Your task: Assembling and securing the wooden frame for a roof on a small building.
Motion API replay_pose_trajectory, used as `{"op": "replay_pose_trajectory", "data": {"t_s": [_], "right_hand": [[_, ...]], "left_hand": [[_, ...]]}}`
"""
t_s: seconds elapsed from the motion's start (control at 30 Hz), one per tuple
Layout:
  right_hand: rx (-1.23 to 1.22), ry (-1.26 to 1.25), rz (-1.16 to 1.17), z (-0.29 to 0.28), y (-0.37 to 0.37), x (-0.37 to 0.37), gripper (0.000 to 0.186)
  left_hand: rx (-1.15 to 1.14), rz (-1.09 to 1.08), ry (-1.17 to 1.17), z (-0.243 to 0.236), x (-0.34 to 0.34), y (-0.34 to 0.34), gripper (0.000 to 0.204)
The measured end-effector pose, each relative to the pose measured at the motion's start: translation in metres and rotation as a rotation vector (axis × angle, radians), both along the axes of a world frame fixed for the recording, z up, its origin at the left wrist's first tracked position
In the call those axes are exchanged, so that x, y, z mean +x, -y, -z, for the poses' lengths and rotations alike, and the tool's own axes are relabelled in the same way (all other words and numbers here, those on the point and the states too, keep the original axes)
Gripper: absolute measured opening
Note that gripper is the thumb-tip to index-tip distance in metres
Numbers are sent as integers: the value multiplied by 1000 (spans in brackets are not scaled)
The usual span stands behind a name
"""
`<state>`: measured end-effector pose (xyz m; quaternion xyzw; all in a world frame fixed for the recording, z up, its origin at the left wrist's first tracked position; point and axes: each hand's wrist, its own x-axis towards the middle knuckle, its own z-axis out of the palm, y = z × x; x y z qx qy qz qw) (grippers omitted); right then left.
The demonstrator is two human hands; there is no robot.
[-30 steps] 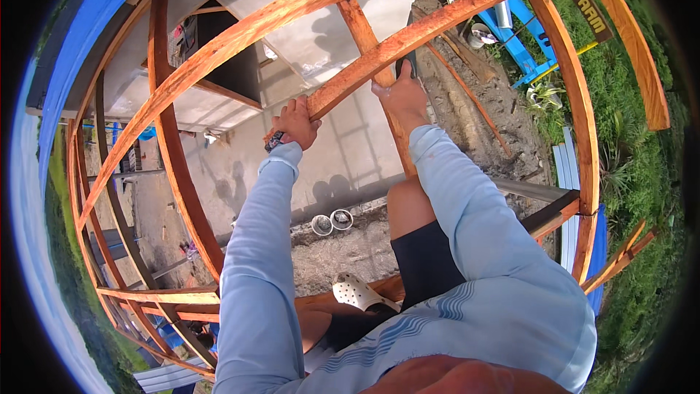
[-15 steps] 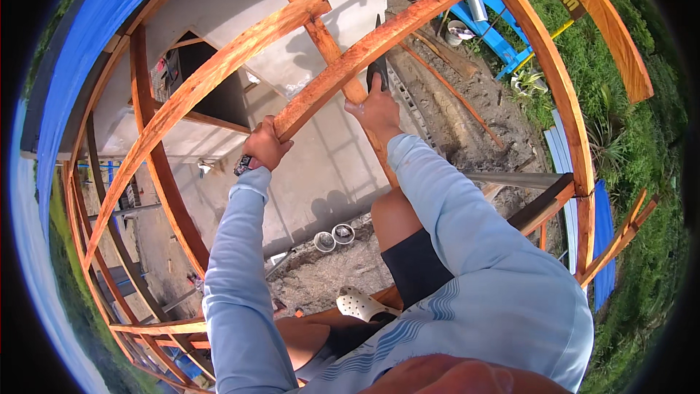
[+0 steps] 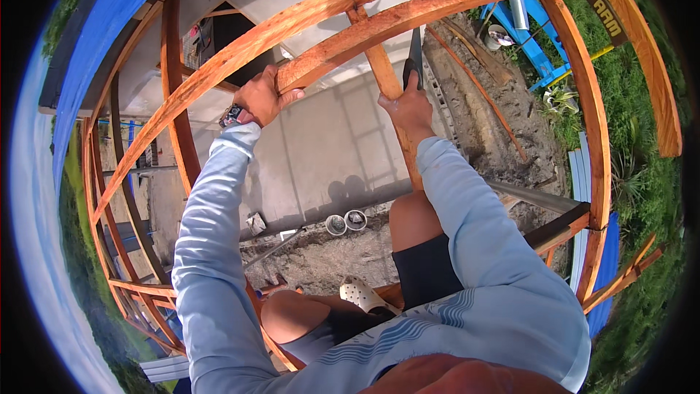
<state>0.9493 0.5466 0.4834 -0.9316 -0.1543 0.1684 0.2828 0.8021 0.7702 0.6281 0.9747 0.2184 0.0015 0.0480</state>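
My left hand, with a watch at its wrist, is closed round the near end of a reddish wooden beam. That beam crosses over a narrower timber that runs from far to near in front of me. My right hand is closed on the black handle of a handsaw; its dark blade points away from me, and its teeth are too small to make out. The hand rests against the narrower timber's right side. Left of it, another beam ends close to where the timbers cross.
Timber framing surrounds me, with an upright post on the right. Far below lie a grey concrete slab, two buckets and bare soil. A blue metal frame stands at the far right; a blue sheet hangs at left.
The left hand has pushed the beam's near end farther away, so the beam lies more crosswise. The right hand still holds the handsaw by the timber. The whole view has shifted a little.
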Motion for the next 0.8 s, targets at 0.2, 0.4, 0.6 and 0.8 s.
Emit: {"op": "replay_pose_trajectory", "data": {"t_s": [0.2,0.4,0.6,0.8], "right_hand": [[23,-47,-49,-3,-7,-4,93],[75,-42,-26,2,-6,2,92],[168,-19,-46,14,-3,15,93],[455,-11,184,26,53,39,84]], "left_hand": [[-4,-45,-60,-22,-42,34,65],[53,-74,-66,-60,-120,27,61],[32,-141,-38,-85,-210,17,63],[25,-163,-13,-110,-240,57,66]]}}
